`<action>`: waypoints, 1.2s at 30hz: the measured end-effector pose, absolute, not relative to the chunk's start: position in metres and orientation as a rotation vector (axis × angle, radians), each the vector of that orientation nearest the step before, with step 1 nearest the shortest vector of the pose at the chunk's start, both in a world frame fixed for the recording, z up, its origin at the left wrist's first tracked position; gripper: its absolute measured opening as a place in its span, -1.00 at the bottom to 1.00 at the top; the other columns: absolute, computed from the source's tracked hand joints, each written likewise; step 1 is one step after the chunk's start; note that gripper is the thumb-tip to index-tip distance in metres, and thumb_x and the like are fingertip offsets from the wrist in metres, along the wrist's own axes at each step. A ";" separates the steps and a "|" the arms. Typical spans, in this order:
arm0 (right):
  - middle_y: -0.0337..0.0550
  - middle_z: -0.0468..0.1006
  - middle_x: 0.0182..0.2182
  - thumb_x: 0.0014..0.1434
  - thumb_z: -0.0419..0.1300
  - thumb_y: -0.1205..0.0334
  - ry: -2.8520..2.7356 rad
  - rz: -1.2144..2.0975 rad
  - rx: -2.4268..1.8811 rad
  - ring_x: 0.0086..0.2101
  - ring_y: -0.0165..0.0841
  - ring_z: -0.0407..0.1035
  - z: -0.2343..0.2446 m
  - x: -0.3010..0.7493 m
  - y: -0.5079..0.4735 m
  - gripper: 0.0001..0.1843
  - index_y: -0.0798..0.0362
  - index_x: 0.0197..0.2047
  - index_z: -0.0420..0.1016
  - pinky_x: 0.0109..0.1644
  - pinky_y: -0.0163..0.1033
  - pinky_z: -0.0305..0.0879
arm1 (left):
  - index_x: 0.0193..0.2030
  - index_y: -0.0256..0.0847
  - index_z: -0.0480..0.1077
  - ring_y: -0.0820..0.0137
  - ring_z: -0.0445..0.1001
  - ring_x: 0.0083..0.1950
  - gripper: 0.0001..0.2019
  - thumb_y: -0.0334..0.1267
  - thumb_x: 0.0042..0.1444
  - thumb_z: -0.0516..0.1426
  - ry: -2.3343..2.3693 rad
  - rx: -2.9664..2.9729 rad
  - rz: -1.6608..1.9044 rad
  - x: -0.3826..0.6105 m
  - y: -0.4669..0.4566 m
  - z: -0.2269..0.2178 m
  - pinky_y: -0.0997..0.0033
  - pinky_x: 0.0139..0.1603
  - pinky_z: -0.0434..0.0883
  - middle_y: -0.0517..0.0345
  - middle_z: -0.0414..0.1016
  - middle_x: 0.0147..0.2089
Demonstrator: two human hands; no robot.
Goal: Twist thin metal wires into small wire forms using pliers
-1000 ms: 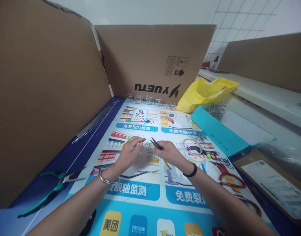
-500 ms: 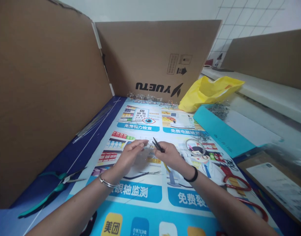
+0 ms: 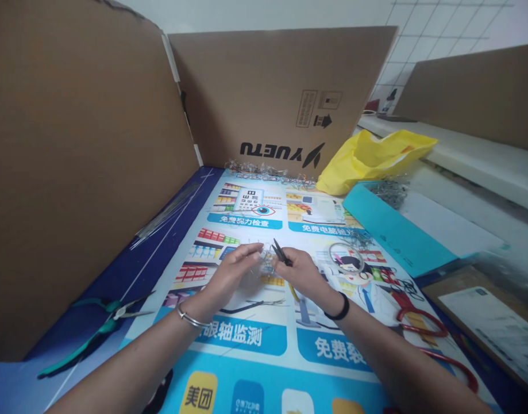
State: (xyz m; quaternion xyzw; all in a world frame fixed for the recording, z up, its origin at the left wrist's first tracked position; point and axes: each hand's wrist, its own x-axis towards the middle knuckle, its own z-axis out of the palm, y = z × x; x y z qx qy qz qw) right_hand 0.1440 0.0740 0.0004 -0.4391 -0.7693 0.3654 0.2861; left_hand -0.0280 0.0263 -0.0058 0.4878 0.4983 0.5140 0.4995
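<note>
My right hand (image 3: 305,277) is closed around small pliers (image 3: 281,252) with dark pointed jaws and a yellow handle, the jaws tilted up and to the left. My left hand (image 3: 234,271) pinches a thin, bent wire piece (image 3: 267,256) between thumb and fingers, just left of the jaws. The wire is too fine and blurred to make out its full shape, and I cannot tell whether the jaws touch it. Both hands are above a printed poster sheet (image 3: 242,339) that covers the table.
Green-handled pliers (image 3: 104,330) lie open at left, beside straight wires (image 3: 164,215). Wire pieces (image 3: 264,168) line the back cardboard (image 3: 246,86). At right are a wire coil (image 3: 346,257), red-handled scissors (image 3: 423,322), a turquoise box (image 3: 376,224), a yellow bag (image 3: 371,158) and a parcel (image 3: 488,322).
The view has shifted slightly. My left fingers have loosened and spread a little around the wire piece. My right hand keeps its hold on the small pliers.
</note>
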 end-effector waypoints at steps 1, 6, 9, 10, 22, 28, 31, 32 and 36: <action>-0.31 0.24 -0.63 -0.04 0.06 0.22 -2.051 0.981 -1.170 -0.55 -0.46 0.12 0.000 0.144 0.073 -0.86 0.09 -0.55 0.28 -0.49 -0.37 0.03 | -0.03 -0.17 0.42 0.22 0.39 0.07 -0.68 -0.19 0.05 0.15 1.268 1.238 1.230 -0.026 0.026 -0.006 0.15 0.07 0.33 -0.02 0.44 0.04; -0.32 0.21 -0.64 -0.04 0.06 0.19 -2.054 0.999 -1.182 -0.56 -0.47 0.11 0.000 0.140 0.069 -0.82 0.08 -0.58 0.23 -0.51 -0.37 0.01 | -0.03 -0.23 0.40 0.24 0.41 0.03 -0.62 -0.37 -0.07 0.19 1.533 1.354 1.237 -0.014 0.027 -0.012 0.20 0.01 0.39 -0.05 0.40 0.04; -0.33 0.18 -0.65 -0.05 0.06 0.21 -2.075 0.977 -1.175 -0.57 -0.47 0.10 -0.001 0.139 0.065 -0.82 0.07 -0.60 0.18 -0.52 -0.38 -0.01 | -0.03 -0.24 0.40 0.30 0.43 -0.01 -0.61 -0.48 -0.07 0.14 1.586 1.341 1.260 -0.011 0.028 -0.017 0.27 -0.01 0.40 -0.02 0.42 0.02; -0.33 0.17 -0.66 -0.05 0.06 0.21 -2.083 0.971 -1.169 -0.57 -0.47 0.10 0.000 0.138 0.064 -0.81 0.06 -0.61 0.17 -0.52 -0.38 -0.01 | -0.04 -0.24 0.41 0.31 0.44 -0.02 -0.61 -0.51 -0.07 0.12 1.597 1.349 1.273 -0.011 0.028 -0.018 0.29 -0.01 0.40 0.00 0.43 0.01; -0.35 0.13 -0.67 -0.04 0.05 0.24 -2.132 0.852 -1.171 -0.58 -0.49 0.06 0.001 0.136 0.060 -0.76 0.05 -0.63 0.06 -0.53 -0.39 -0.07 | -0.19 -0.19 0.49 0.36 0.52 -0.19 -0.71 -0.50 0.06 0.00 1.732 1.606 1.181 -0.017 0.024 -0.025 0.31 -0.09 0.44 0.13 0.57 -0.24; -0.33 0.15 -0.66 -0.07 0.04 0.26 -2.149 0.795 -1.222 -0.57 -0.48 0.08 -0.002 0.135 0.059 -0.79 0.05 -0.63 0.07 -0.51 -0.38 -0.07 | -0.18 -0.24 0.47 0.36 0.50 -0.19 -0.70 -0.51 0.09 -0.04 1.776 1.775 1.145 -0.019 0.024 -0.032 0.33 -0.09 0.44 0.08 0.56 -0.22; -0.33 0.15 -0.66 -0.07 0.05 0.25 -2.155 0.778 -1.252 -0.58 -0.48 0.08 -0.002 0.134 0.060 -0.78 0.05 -0.64 0.06 -0.52 -0.37 -0.08 | -0.14 -0.26 0.46 0.34 0.50 -0.16 -0.69 -0.51 0.10 -0.04 1.795 1.820 1.136 -0.018 0.024 -0.033 0.31 -0.07 0.42 0.06 0.55 -0.21; -0.33 0.15 -0.66 -0.07 0.05 0.24 -2.160 0.777 -1.261 -0.58 -0.48 0.08 -0.002 0.134 0.060 -0.77 0.05 -0.64 0.06 -0.52 -0.37 -0.08 | -0.13 -0.26 0.46 0.34 0.49 -0.15 -0.70 -0.50 0.10 -0.04 1.803 1.824 1.131 -0.018 0.024 -0.032 0.31 -0.06 0.42 0.05 0.55 -0.20; -0.33 0.14 -0.68 -0.06 0.04 0.23 -2.186 0.769 -1.283 -0.59 -0.48 0.08 -0.002 0.135 0.062 -0.76 0.06 -0.64 0.05 -0.53 -0.37 -0.10 | -0.11 -0.26 0.45 0.30 0.46 -0.07 -0.72 -0.44 0.10 -0.01 1.816 1.857 1.098 -0.018 0.023 -0.027 0.28 0.01 0.39 0.03 0.53 -0.13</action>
